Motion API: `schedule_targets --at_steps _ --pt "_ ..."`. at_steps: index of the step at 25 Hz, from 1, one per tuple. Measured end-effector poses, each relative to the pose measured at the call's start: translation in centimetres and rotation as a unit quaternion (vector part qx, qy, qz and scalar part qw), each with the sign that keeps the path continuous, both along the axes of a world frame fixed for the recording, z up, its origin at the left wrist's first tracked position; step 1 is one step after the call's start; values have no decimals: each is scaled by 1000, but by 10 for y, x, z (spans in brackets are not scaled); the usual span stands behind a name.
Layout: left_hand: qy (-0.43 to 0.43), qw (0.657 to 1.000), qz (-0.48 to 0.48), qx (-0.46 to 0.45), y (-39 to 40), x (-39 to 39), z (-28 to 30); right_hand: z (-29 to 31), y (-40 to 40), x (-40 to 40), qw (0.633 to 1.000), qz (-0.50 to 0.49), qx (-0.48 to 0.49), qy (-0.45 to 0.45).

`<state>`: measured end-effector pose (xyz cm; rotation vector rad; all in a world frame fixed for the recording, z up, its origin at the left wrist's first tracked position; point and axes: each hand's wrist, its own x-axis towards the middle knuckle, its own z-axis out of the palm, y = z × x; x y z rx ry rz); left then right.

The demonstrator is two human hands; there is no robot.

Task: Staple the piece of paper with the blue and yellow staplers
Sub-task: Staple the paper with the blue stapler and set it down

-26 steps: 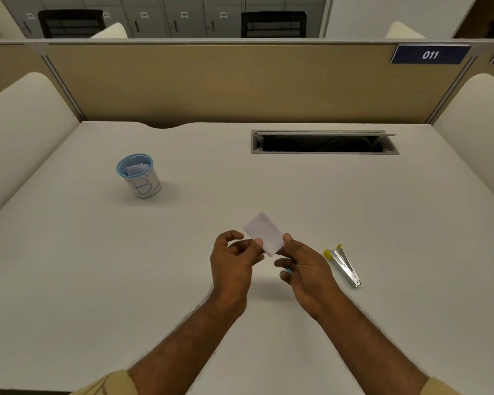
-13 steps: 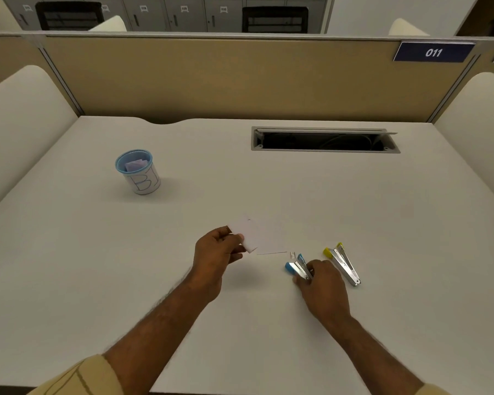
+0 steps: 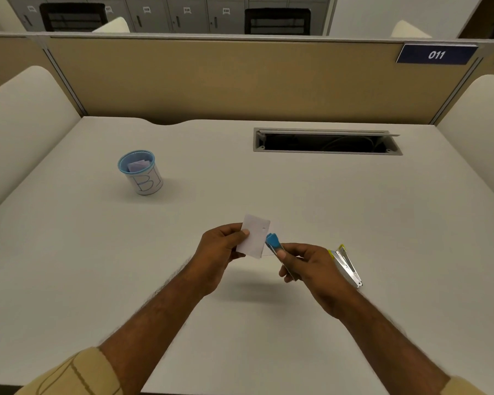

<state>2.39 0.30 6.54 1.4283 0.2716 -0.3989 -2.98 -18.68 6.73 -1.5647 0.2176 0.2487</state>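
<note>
My left hand (image 3: 220,252) pinches a small white piece of paper (image 3: 255,236) by its left edge and holds it above the desk. A small mark shows near the paper's upper right corner. My right hand (image 3: 305,265) grips the blue stapler (image 3: 274,243), with its blue tip touching the paper's right edge. The yellow stapler (image 3: 346,265) lies flat on the white desk (image 3: 382,223), just to the right of my right hand.
A blue-rimmed cup (image 3: 140,175) marked "B1", with slips of paper inside, stands at the left. An open cable slot (image 3: 327,141) is cut into the desk at the back right. Beige partitions (image 3: 226,81) close off the rear and both sides.
My right hand picked the blue stapler up off the desk and brought it left to the paper's edge. My left hand raised the paper and turned it more upright.
</note>
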Motion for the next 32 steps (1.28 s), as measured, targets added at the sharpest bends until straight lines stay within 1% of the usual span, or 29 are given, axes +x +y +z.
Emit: schedule_targets --at_steps 8,14,17,20,24,27,29,32 --pt "-15 997 -61 34 -4 -3 4 1 3 1 999 31 -25 -5" --pt "-16 997 -65 36 -5 -6 3 -1 3 1 996 33 -75 -26" --pt "-15 998 -65 24 -6 -7 2 -2 5 0 995 8 -86 -45" --pt "-13 998 -61 19 -7 -8 1 -3 5 -2 997 -1 -68 -38" --pt "1 999 -31 23 -6 -6 -2 -4 1 -7 1000 9 -3 -2" --pt "15 1000 -4 18 -2 -4 -6 -10 -11 -6 999 -43 7 12" --pt "24 1000 3 12 1 -4 -10 -18 -19 -5 994 -95 -43 20" --pt "34 999 8 3 2 -4 -14 -35 -29 -8 971 -143 -193 -9"
